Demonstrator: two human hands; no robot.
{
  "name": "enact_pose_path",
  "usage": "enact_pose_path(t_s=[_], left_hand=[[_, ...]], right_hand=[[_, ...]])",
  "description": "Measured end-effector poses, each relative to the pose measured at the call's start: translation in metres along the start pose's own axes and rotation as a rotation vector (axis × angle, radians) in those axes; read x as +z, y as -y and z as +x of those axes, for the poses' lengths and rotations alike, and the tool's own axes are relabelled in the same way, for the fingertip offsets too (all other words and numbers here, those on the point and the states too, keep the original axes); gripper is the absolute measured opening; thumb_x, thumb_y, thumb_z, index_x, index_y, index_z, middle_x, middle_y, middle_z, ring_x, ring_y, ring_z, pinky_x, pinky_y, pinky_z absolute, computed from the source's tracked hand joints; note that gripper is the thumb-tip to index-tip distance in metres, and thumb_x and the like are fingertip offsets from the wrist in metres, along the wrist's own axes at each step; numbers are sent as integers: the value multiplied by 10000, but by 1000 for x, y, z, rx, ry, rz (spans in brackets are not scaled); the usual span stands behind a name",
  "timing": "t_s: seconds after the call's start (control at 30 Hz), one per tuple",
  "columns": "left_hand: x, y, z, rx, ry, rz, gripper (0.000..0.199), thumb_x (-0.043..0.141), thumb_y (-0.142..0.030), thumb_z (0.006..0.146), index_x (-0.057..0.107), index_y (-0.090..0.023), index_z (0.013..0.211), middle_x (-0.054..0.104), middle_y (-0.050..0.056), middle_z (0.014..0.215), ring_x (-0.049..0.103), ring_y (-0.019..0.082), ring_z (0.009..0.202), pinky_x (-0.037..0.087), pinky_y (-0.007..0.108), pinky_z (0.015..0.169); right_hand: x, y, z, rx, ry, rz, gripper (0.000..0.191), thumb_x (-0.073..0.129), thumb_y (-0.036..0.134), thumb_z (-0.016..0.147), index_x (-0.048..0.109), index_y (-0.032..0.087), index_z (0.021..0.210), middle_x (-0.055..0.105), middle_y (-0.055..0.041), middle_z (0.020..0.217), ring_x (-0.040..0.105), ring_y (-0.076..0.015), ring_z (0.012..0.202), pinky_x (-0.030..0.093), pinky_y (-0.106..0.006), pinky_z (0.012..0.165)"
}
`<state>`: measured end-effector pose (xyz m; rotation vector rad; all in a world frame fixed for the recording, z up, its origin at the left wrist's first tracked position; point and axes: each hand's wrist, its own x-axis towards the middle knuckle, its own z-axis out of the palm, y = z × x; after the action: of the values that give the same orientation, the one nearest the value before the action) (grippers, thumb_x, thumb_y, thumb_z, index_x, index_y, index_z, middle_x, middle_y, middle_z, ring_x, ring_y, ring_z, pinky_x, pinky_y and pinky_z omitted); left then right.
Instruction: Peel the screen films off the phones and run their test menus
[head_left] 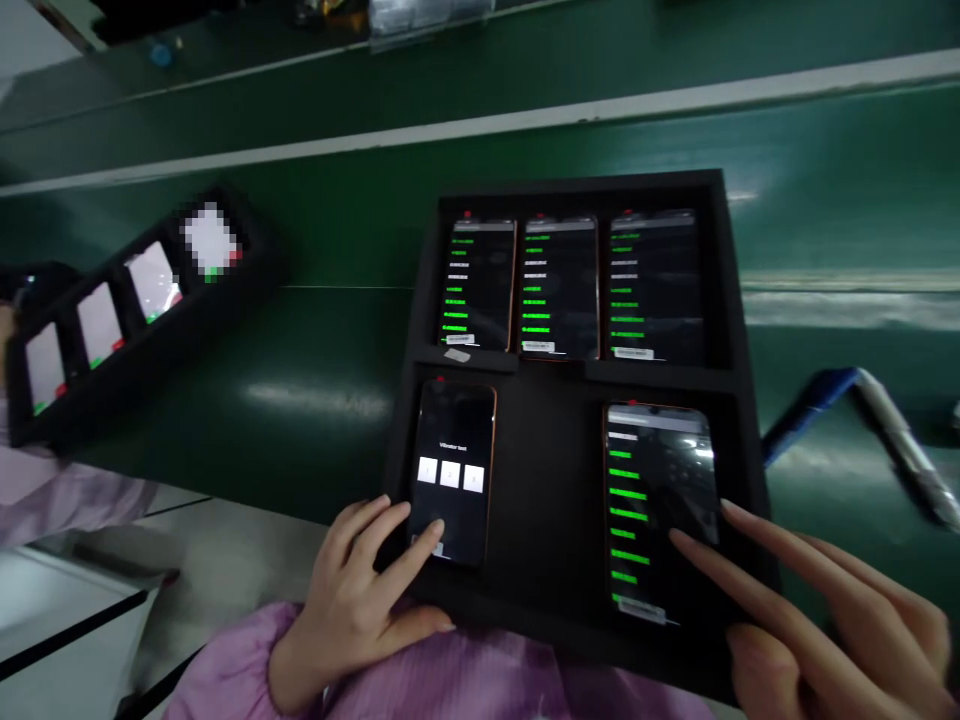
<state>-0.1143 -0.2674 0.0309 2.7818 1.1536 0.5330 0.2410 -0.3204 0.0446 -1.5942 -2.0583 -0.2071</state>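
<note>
A black tray (pixel 551 480) lies in front of me with several lit smartphones in its compartments. My left hand (pixel 360 580) is open at the front left corner, its index fingertip on the lower part of a phone (pixel 454 520) that shows "Vibrator test" and three white squares. My right hand (pixel 817 610) has its fingers spread, the index fingertip at the screen of the front right phone (pixel 660 470), which lists green lines. Across the back row lie a left phone (pixel 480 280), a middle phone (pixel 561 285) and a right phone (pixel 652 285) with similar lists.
On the left, a second black tray (pixel 161 325) holds several bright-screened phones, with another person's sleeve (pixel 67 500) beside it. A blue and silver strap-like item (pixel 847 390) lies right of my tray. The green worktop (pixel 322 340) has a pale strip (pixel 337 140) across it.
</note>
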Motion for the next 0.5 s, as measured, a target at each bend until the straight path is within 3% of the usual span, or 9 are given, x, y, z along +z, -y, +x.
enact_pose_path(t_s=[0.2,0.33,0.4,0.5], left_hand=[[-7,1,17,8,-10,-47,579,469,-660,1050,755,-197,1247,643,132,1232,554,295,1222,331,510,1191],[-11,-1,43,49,52,-7,718,461,-787,983,712,-225,1352,660,141,1320,535,329,1301,132,605,1288],[-14,4,57,60,130,34,803,465,-848,935,670,-241,1418,612,155,1438,477,366,1388,21,649,1298],[-20,29,84,45,91,9,802,480,-844,934,635,-261,1463,580,152,1476,471,372,1408,107,652,1298]], right_hand=[[8,3,6,-6,11,-3,710,451,173,991,350,313,1680,659,-207,1239,642,-382,977,480,-547,805],[8,2,-8,92,-46,72,689,483,208,963,445,407,1622,697,-163,1225,665,-384,948,484,-588,807],[5,-10,-18,153,-54,119,668,533,239,937,510,468,1564,715,-118,1261,684,-378,967,497,-592,820],[2,-44,-16,188,-56,124,593,529,332,945,555,558,1492,714,-36,1341,700,-363,980,502,-587,834]])
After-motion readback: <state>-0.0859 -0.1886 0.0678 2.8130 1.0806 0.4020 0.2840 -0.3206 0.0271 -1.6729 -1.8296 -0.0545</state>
